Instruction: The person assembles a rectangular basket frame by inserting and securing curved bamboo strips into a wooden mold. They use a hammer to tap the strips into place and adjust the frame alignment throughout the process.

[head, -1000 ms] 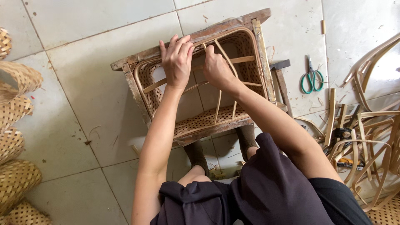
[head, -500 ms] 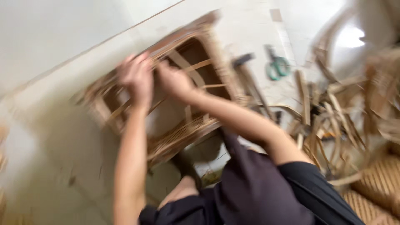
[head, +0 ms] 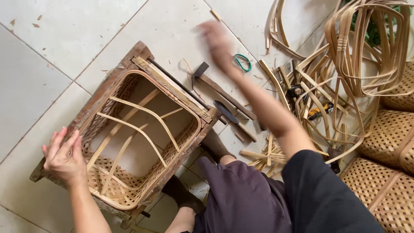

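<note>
Your left hand (head: 64, 157) rests open on the near corner of the frame (head: 129, 125), steadying the basket (head: 125, 190) on the floor. Your right hand (head: 217, 41), blurred and its grip unclear, reaches toward the scissors (head: 243, 62).

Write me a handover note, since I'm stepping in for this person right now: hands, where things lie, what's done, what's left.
Left hand: open, resting on the near corner of the wooden frame.
Right hand: blurred, in the air over the floor tiles near the green-handled scissors; it seems to hold nothing.
The woven basket sits inside the frame, with thin bamboo strips arched across its opening.
A hammer and a knife lie beside the frame; loose strips and bent hoops lie to the right, with finished baskets.
Done: woven body, some arched strips. Left: probably fixing those strips and the rim.
</note>
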